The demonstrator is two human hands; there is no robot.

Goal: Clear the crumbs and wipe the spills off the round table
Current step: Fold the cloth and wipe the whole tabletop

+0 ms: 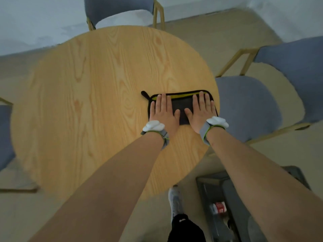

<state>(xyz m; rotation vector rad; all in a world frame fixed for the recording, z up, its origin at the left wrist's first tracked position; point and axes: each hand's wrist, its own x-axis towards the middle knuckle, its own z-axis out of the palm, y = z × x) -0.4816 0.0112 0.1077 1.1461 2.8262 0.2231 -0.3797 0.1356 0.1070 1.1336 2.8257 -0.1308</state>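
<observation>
worktop point(97, 105): round, light wood grain, fills centre of view. No crumbs or spills that I can make out on it; frame is soft.
cloth point(181, 103): dark, folded to a rectangle, yellow-green edge showing along its far side, small black loop at its far-left corner. Lies flat on the worktop, close to the worktop's right rim.
left hand point(163, 111): flat on the left half of the cloth, palm down, fingers straight and together, thumb out toward the other hand.
right hand point(201, 110): flat on the right half of the cloth, palm down, fingers straight, thumb pointing inward. Thumbs near each other, not touching.
wristbands point(214, 124): grey strap with a white lump on each wrist.
bin point(216, 193): dark open box on the floor, just off the worktop's near-right rim, partly hidden by the right forearm.
bin contents: a clear bottle with red label point(218, 207) lying on its side; other items inside too blurred to tell.
chairs: blue-grey padded, wood frames. One point(248, 107) just right of the worktop, seat touching or nearly touching the rim by the cloth; one point(118, 9) at the worktop's far side; one point(5, 133) at its left, cut off.
shoe point(175, 200): pale, on the floor beneath the worktop's near rim.
</observation>
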